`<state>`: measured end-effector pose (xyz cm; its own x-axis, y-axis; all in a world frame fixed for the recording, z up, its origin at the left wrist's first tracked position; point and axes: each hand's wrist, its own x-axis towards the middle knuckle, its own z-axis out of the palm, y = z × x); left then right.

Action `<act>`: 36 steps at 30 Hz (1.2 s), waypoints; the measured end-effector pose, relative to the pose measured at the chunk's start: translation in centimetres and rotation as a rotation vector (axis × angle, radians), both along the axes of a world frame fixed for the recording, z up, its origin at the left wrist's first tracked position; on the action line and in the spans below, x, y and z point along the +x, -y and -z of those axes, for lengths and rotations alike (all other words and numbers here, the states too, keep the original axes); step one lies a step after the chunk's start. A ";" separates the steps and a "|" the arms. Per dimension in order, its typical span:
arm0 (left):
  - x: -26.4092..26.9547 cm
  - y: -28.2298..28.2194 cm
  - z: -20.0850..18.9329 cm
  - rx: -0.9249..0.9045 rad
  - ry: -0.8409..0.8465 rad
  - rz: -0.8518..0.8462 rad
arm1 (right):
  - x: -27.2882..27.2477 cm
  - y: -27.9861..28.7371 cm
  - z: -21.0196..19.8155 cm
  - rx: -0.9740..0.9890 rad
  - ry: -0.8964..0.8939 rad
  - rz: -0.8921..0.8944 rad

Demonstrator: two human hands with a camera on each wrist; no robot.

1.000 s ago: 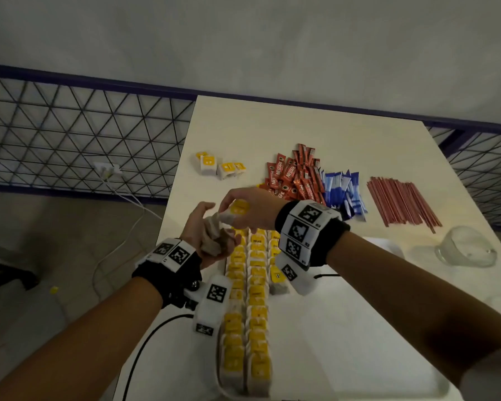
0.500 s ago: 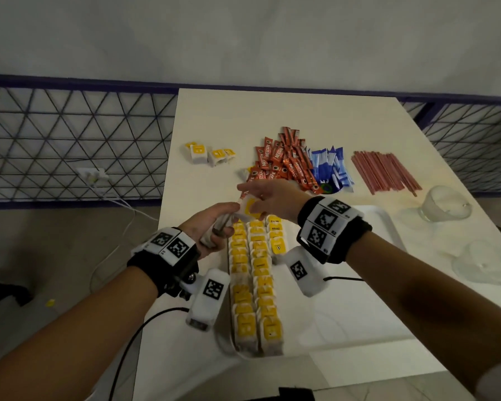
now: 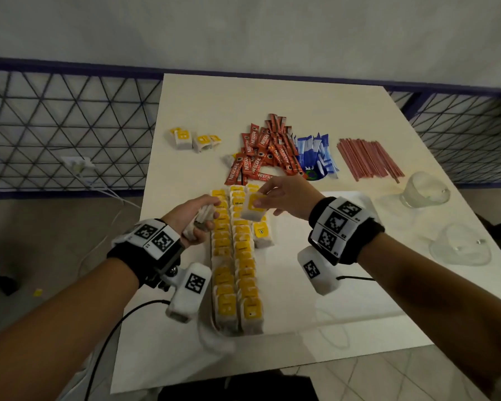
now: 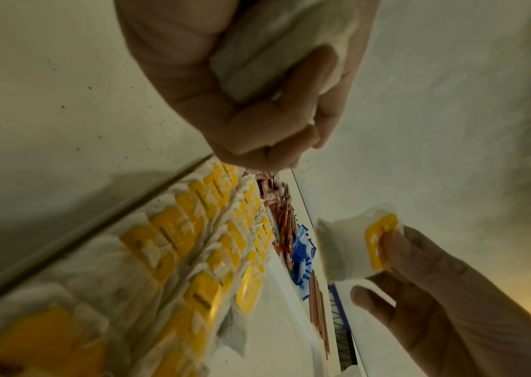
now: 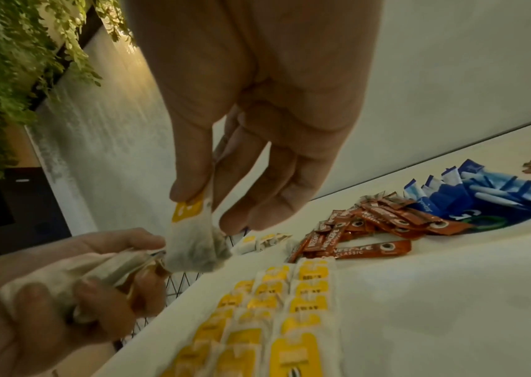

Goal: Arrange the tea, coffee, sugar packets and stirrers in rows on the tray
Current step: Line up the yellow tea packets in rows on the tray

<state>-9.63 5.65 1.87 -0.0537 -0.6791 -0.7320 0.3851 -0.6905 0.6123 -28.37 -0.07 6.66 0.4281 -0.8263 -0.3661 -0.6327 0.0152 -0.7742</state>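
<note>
A single tea bag (image 3: 253,208) with a yellow tag is hanging just above the far end of the tea-bag rows (image 3: 237,256), near the centre of the head view. The right hand (image 3: 287,198) is pinching it by the tag between thumb and forefinger, the other fingers hanging loosely extended. Left of it, the left hand (image 3: 195,219) is clenching a bunch of tea bags (image 3: 200,219) in curled fingers. The rows are lying side by side along the left part of the white tray (image 3: 344,296), running from frame centre toward the bottom. Beyond the tray on the table (image 3: 243,99), coffee sachets (image 3: 262,151), blue sugar packets (image 3: 314,154) and red stirrers (image 3: 368,157) are lying in piles across the upper middle, with loose tea bags (image 3: 193,138) at upper left.
</note>
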 end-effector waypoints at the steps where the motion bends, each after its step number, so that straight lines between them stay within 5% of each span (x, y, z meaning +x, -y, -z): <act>1: -0.1 -0.2 0.1 0.010 0.014 -0.010 | -0.4 -0.1 0.3 -0.004 -0.023 -0.023; 8: -2.0 -1.4 -0.2 0.018 0.083 -0.065 | -2.7 -1.3 2.7 0.020 -0.267 -0.210; 16: -3.2 -3.5 0.3 0.054 0.096 -0.141 | -3.1 -2.7 6.3 0.079 -0.339 -0.323; 36: -3.3 -4.5 0.6 0.151 0.152 -0.082 | -2.3 -1.3 7.4 0.079 -0.286 -0.031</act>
